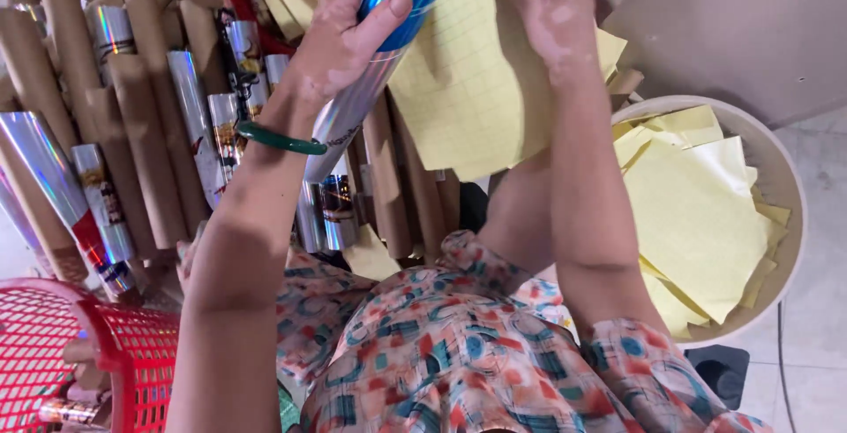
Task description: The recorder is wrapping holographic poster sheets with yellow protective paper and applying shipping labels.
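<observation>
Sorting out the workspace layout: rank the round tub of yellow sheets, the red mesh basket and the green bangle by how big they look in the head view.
1. Round tub, largest.
2. Red mesh basket, though it is cut off by the frame edge, so its rank against the tub is unsure.
3. Green bangle on the left wrist, clearly smallest.

A shiny blue-and-silver foil tube (379,45), tilted, overlaps a yellow gridded sheet (468,89).

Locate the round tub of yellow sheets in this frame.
In the head view, the round tub sits on the floor at the person's right side, just beyond the right forearm, below a brown cardboard sheet.
</observation>
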